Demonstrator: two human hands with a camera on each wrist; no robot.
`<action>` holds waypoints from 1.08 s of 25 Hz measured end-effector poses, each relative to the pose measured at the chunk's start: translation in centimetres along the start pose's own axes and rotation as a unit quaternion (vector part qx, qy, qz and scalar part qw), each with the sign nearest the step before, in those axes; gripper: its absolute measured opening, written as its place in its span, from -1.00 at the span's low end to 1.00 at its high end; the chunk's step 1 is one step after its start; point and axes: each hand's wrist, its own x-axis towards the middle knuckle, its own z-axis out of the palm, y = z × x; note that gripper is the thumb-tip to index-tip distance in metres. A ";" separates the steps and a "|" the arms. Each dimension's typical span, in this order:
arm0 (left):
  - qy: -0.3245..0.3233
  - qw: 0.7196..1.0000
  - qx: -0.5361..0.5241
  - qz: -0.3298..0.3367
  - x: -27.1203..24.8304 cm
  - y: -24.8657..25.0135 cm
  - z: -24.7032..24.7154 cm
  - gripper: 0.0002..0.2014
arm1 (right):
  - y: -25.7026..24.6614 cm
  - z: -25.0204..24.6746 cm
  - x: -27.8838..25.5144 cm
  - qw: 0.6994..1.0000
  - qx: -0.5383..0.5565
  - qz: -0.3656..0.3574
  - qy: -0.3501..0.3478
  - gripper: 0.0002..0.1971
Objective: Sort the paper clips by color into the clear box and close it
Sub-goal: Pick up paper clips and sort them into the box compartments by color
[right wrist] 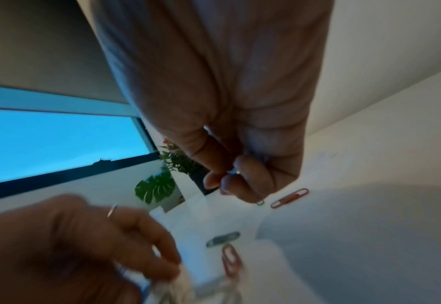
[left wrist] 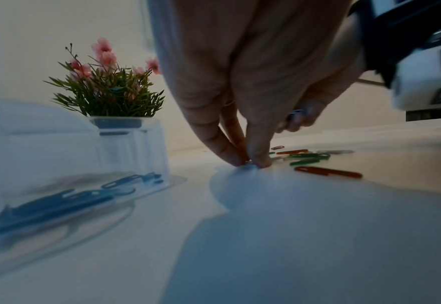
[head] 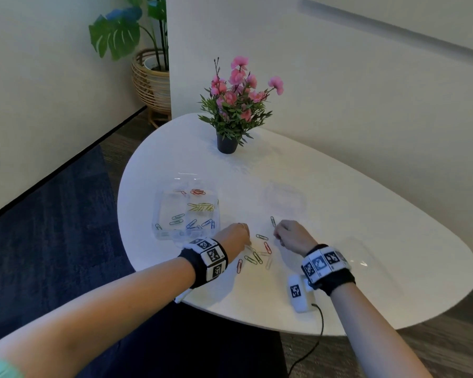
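Several loose paper clips (head: pixel 258 252), red, green and pale, lie flat and point every way just this side of the clear box (head: pixel 186 211), and over them the left hand (head: pixel 234 237) bears down, fingertips (left wrist: pixel 255 162) pinching a pale clip off the tabletop (head: pixel 339 214), probably because flat wire must be nipped at an edge. Beside it the right hand (head: pixel 292 236) is clenched around a small silvery clip. Beyond them the box lies open, colours already parted by compartment, with its lid (head: pixel 283 200) resting right of it.
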 end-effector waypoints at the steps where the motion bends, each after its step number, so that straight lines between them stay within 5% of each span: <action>1: 0.011 1.000 -0.005 -0.006 0.2 -0.3 0.2 -0.67 | 0.4 0.5 -0.8 0.999 -0.044 -0.010 -0.027 -0.76; 4: 0.023 0.998 -0.041 -0.038 -0.3 -0.4 0.4 -0.71 | 1.3 2.0 -2.3 0.989 -0.130 -0.032 -0.060 -0.76; 11: 0.067 0.987 -0.061 -0.130 -1.5 0.3 0.4 -0.63 | 1.2 2.9 -2.5 0.992 -0.115 -0.052 -0.004 -0.90; 17: 0.126 0.981 -0.105 -0.107 -1.4 0.8 0.5 -0.75 | 1.1 2.7 -2.8 0.984 -0.171 -0.029 -0.035 -0.88; 20: 0.141 0.961 -0.212 -0.105 -1.2 1.1 0.0 -0.80 | 1.8 1.3 -3.0 0.995 -0.079 -0.020 -0.049 -0.83; 22: 0.131 0.961 -0.219 -0.104 -1.2 1.4 0.1 -0.77 | 2.2 0.3 -3.1 0.989 0.147 0.011 -0.035 -0.80; 23: 0.120 0.968 -0.197 -0.103 -1.2 1.6 0.2 -0.74 | 2.4 -0.1 -3.1 0.952 0.304 0.033 -0.016 -0.80; 25: 0.101 0.977 -0.159 -0.100 -1.4 1.7 0.6 -0.73 | 2.7 -0.9 -3.0 0.823 0.564 0.060 0.002 -0.77; 27: 0.090 0.982 -0.135 -0.093 -1.5 1.8 0.6 -0.73 | 2.9 -1.4 -2.9 0.720 0.692 0.046 -0.006 -0.81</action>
